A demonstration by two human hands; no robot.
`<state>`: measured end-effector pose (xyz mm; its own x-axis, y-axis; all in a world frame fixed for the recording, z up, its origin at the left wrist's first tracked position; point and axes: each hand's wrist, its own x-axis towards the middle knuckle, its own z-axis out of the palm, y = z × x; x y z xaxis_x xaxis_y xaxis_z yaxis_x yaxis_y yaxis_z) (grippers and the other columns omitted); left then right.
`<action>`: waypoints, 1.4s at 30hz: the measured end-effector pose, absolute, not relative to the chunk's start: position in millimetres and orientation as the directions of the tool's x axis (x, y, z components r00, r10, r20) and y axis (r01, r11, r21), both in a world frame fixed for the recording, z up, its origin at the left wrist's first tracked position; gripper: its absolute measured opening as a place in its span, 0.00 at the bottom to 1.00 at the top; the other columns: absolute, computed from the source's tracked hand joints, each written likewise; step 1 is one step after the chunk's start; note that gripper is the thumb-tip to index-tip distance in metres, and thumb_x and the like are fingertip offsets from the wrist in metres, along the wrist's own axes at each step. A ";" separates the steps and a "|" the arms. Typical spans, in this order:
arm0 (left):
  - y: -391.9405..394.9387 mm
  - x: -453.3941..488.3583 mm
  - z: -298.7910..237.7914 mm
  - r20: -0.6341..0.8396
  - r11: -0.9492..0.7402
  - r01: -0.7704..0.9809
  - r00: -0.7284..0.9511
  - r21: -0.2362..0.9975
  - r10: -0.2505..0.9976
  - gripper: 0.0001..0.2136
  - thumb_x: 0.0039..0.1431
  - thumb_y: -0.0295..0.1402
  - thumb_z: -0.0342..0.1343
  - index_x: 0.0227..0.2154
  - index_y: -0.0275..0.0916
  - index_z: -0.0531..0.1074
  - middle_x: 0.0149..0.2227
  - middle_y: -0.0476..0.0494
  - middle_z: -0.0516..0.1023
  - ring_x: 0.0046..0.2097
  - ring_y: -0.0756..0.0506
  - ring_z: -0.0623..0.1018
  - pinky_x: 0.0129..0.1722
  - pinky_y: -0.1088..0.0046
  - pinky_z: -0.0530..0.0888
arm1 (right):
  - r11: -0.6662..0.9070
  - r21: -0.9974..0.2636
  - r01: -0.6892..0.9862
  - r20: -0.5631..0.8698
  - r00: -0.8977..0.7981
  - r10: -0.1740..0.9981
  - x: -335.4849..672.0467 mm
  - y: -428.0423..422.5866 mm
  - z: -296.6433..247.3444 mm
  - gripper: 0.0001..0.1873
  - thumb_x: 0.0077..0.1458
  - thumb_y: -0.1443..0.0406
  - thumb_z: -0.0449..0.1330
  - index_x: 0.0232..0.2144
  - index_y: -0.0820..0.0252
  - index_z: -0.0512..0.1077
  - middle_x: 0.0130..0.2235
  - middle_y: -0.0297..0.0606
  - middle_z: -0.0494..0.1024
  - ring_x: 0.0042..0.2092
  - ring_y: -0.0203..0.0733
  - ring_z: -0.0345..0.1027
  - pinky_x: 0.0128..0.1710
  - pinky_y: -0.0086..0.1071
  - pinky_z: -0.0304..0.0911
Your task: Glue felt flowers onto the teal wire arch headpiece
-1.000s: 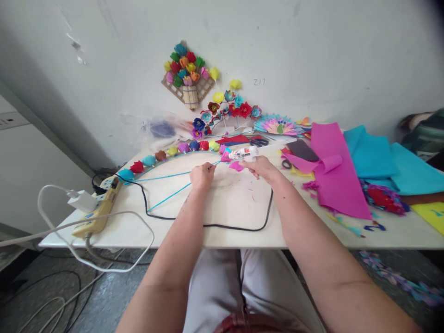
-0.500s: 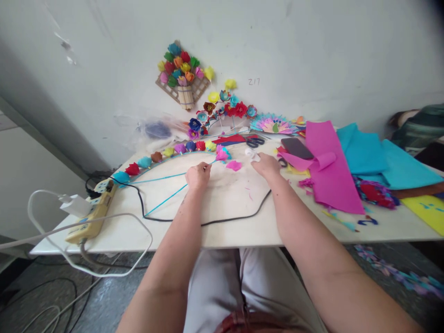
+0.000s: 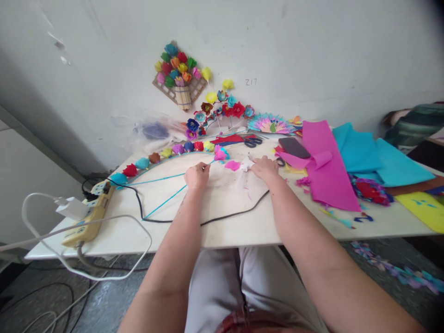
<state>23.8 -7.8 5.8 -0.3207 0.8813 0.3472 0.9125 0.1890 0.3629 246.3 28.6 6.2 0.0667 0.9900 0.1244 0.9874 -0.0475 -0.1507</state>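
Note:
Near the table's middle, my left hand (image 3: 197, 176) is closed around a thin blue stem (image 3: 164, 201). From the fist, the stem runs to a pink and blue paper flower (image 3: 220, 153). My right hand (image 3: 265, 168) grips a white glue gun (image 3: 247, 163), mostly hidden by fingers and blur; its black cord (image 3: 236, 216) passes under my forearm. A loose pink paper petal (image 3: 232, 165) lies flat between the hands, just left of the glue gun's tip. Behind my left hand curves a row of coloured paper flowers (image 3: 154, 157).
At left sits a yellow power strip (image 3: 86, 226) with a white charger and cable. Scissors (image 3: 252, 141) and a phone (image 3: 294, 147) lie behind my right hand. Pink paper (image 3: 329, 175) and blue paper (image 3: 398, 162) spread at right. Paper flowers stand against the wall.
My right hand has lowered slightly and brought the glue gun toward me and left, closer to the pink petal. My left hand stays almost still on the stem.

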 end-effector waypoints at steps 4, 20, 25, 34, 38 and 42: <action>-7.0 23.4 4.3 0.360 0.176 0.915 -0.312 0.364 0.879 0.16 0.51 0.46 0.43 0.33 0.48 0.73 0.30 0.48 0.77 0.35 0.47 0.73 0.32 0.74 0.64 | -0.085 -0.158 0.984 0.189 0.114 0.975 243.1 25.1 6.6 0.20 0.48 0.62 0.47 0.42 0.57 0.70 0.44 0.48 0.65 0.44 0.51 0.60 0.43 0.43 0.47; -2.6 22.9 -1.7 0.363 0.173 0.923 -0.300 0.343 0.882 0.17 0.52 0.47 0.42 0.34 0.48 0.72 0.31 0.46 0.77 0.37 0.45 0.73 0.34 0.72 0.64 | 0.218 -0.183 0.959 0.444 -0.117 0.888 216.1 37.5 8.6 0.14 0.51 0.64 0.49 0.34 0.55 0.74 0.40 0.41 0.71 0.43 0.47 0.54 0.42 0.39 0.43; -2.1 23.4 -1.7 0.364 0.164 0.922 -0.296 0.352 0.883 0.17 0.52 0.47 0.42 0.34 0.48 0.72 0.31 0.46 0.77 0.37 0.45 0.73 0.34 0.71 0.64 | 0.209 -0.142 0.967 0.333 -0.152 0.930 210.7 49.1 8.8 0.14 0.51 0.66 0.48 0.31 0.55 0.75 0.37 0.40 0.73 0.43 0.47 0.55 0.42 0.40 0.44; -4.9 26.1 2.3 0.333 0.182 0.915 -0.308 0.360 0.891 0.17 0.52 0.46 0.42 0.36 0.47 0.72 0.34 0.45 0.76 0.38 0.45 0.73 0.35 0.72 0.64 | 0.201 -0.025 0.979 0.287 -0.186 0.940 204.4 59.7 21.6 0.14 0.44 0.61 0.54 0.32 0.59 0.74 0.42 0.43 0.70 0.48 0.51 0.52 0.44 0.41 0.44; -5.5 27.0 3.3 0.335 0.191 0.912 -0.320 0.364 0.886 0.16 0.52 0.46 0.43 0.35 0.48 0.72 0.34 0.46 0.76 0.38 0.46 0.73 0.36 0.73 0.64 | 0.210 0.039 0.977 0.306 -0.212 0.928 200.3 64.0 18.6 0.14 0.43 0.61 0.55 0.31 0.62 0.74 0.42 0.43 0.70 0.47 0.51 0.53 0.44 0.41 0.43; -3.5 25.7 2.2 0.342 0.179 0.907 -0.318 0.381 0.884 0.15 0.51 0.45 0.44 0.34 0.48 0.73 0.32 0.47 0.77 0.38 0.45 0.73 0.35 0.72 0.64 | 0.213 0.039 0.976 0.324 -0.214 0.922 196.5 66.8 14.9 0.12 0.43 0.65 0.55 0.30 0.64 0.74 0.39 0.45 0.72 0.46 0.51 0.54 0.43 0.41 0.45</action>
